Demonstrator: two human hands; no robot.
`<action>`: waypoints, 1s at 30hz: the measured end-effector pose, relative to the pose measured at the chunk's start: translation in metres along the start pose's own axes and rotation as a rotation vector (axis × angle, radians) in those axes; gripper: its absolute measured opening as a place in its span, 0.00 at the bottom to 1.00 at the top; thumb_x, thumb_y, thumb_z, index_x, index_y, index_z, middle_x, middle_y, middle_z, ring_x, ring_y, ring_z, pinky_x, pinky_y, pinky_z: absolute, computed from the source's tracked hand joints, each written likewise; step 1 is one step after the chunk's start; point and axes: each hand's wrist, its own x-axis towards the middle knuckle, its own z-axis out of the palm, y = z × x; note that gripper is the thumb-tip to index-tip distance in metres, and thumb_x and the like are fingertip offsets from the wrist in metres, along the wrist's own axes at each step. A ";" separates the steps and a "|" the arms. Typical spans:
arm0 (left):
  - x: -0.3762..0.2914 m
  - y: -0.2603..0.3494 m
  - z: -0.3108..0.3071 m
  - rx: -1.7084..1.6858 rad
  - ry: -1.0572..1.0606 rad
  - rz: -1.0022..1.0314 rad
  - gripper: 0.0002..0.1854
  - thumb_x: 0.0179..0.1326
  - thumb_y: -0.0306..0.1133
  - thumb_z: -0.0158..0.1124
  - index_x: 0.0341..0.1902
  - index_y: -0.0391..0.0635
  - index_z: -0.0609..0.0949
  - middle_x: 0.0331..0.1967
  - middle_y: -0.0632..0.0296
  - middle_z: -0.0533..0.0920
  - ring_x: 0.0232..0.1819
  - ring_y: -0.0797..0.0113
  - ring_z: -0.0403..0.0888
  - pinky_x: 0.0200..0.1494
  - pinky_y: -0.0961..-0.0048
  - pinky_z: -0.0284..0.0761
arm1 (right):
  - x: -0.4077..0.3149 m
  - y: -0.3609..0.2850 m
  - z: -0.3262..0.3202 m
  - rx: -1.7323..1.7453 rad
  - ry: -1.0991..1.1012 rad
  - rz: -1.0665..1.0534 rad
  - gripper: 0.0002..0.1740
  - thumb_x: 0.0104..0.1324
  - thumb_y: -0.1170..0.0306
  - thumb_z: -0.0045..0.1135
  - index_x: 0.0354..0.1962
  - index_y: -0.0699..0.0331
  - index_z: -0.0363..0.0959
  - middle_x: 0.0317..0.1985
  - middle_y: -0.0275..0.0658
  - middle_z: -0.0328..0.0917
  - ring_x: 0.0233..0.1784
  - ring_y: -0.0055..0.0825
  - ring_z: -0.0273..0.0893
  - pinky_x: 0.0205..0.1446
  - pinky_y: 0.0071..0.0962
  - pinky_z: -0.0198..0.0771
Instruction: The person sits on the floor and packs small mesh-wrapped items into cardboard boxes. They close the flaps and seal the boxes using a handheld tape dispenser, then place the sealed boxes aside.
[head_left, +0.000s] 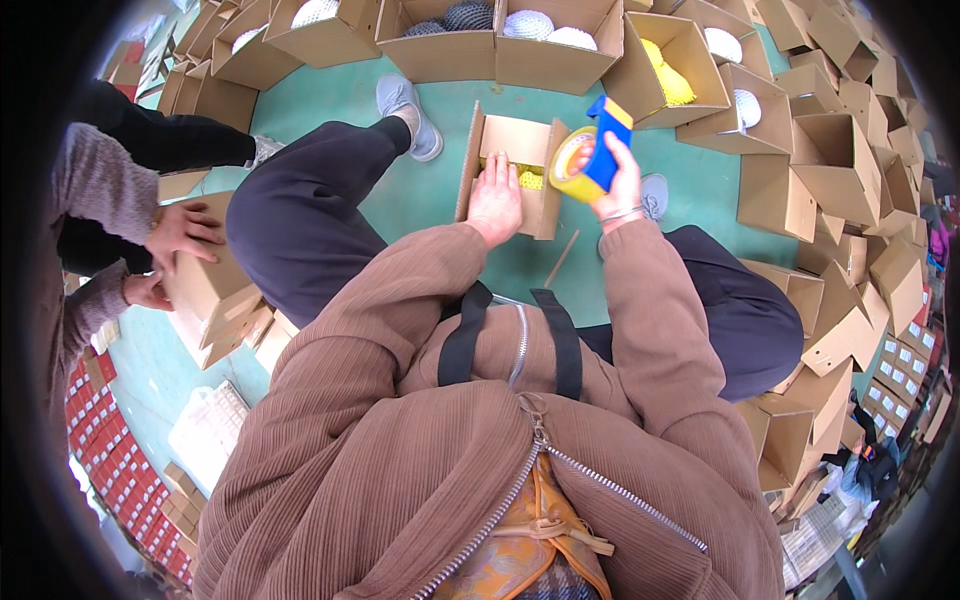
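Observation:
Between my feet a small cardboard box (517, 137) stands on the green floor, its side flaps raised and a yellow knitted item (531, 178) showing inside. My left hand (496, 196) lies on the box's near part, fingers stretched over its opening. In my right hand (619, 176) is a blue tape dispenser (616, 135) with a roll of yellowish packing tape (568, 161), held just right of the box. A thin strip (562, 259) lies on the floor close by.
Open cartons (559, 71) with white, grey and yellow knitted items curve around the front. Stacked empty boxes (836, 165) crowd the right. At left, a co-worker's hands (187, 232) touch a cardboard box (217, 289). Red cartons (120, 465) stand at lower left.

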 end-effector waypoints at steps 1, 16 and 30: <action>0.001 0.001 -0.001 0.036 0.000 0.020 0.30 0.60 0.29 0.46 0.67 0.28 0.62 0.73 0.38 0.51 0.75 0.42 0.47 0.71 0.55 0.56 | 0.004 0.010 0.004 -0.100 0.089 -0.046 0.15 0.62 0.62 0.61 0.38 0.65 0.71 0.27 0.39 0.77 0.27 0.30 0.78 0.33 0.32 0.76; 0.056 -0.037 -0.054 -1.113 0.321 -0.141 0.25 0.72 0.35 0.43 0.71 0.44 0.62 0.69 0.52 0.66 0.72 0.59 0.61 0.70 0.70 0.55 | 0.019 0.027 -0.014 -0.145 -0.006 -0.031 0.17 0.61 0.61 0.63 0.37 0.67 0.74 0.29 0.42 0.79 0.29 0.30 0.80 0.35 0.31 0.77; 0.066 -0.002 -0.006 -0.089 0.419 0.100 0.29 0.63 0.41 0.52 0.65 0.38 0.67 0.67 0.48 0.64 0.72 0.47 0.55 0.73 0.48 0.45 | 0.011 0.034 0.003 -0.154 0.124 -0.044 0.15 0.63 0.64 0.61 0.37 0.69 0.75 0.29 0.41 0.80 0.28 0.28 0.80 0.34 0.27 0.78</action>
